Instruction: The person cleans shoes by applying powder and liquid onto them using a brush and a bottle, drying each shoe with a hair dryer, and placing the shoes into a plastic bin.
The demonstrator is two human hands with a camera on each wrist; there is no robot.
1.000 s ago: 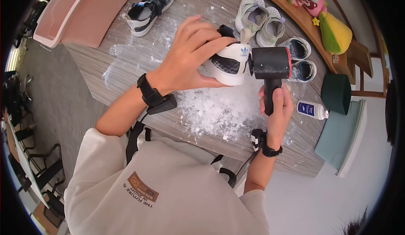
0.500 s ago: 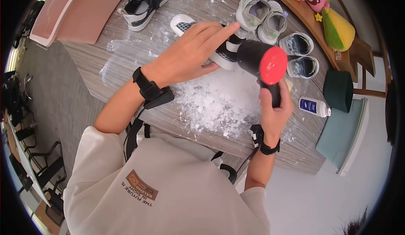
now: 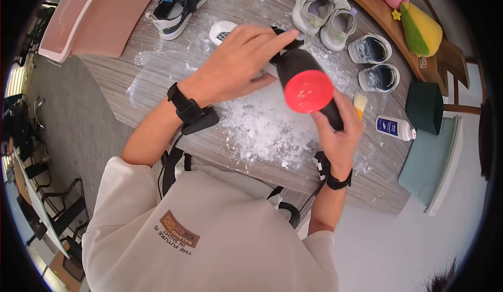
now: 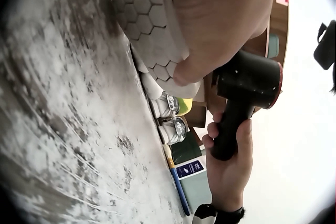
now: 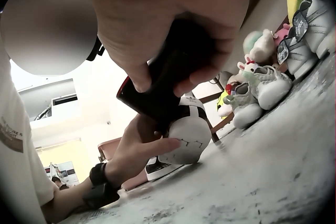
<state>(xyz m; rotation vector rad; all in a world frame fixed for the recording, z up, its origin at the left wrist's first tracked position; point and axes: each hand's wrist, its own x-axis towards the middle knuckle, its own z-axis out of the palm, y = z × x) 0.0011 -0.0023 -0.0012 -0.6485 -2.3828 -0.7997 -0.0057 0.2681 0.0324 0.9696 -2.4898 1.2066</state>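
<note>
My left hand (image 3: pixel 230 64) grips a black-and-white sneaker (image 3: pixel 222 31) above the table. In the head view, hand and device cover most of it; only its white toe shows clearly at the left. Its hexagon-patterned sole (image 4: pixel 144 16) is visible in the left wrist view, with the thumb pressed to the edge. Wrapped round the handle of a black pistol-shaped device (image 3: pixel 309 90) with a red round end is my right hand (image 3: pixel 339 134). The red end faces up toward the head camera, and the barrel's other end is right against the sneaker's upper.
A matching sneaker (image 3: pixel 181 9) stands at the far left beside a pink bin (image 3: pixel 105 24). Pale sneakers (image 3: pixel 314 11) and small blue-lined shoes (image 3: pixel 371 49) line the far right. White residue (image 3: pixel 270 129) covers the table (image 3: pixel 118 79); a brush (image 3: pixel 360 103) and labelled bottle (image 3: pixel 394 128) lie at right.
The sneaker has turned from its heel facing the device to lying lower, toe to the left. The device has swung left over it, its red end turning up into view.
</note>
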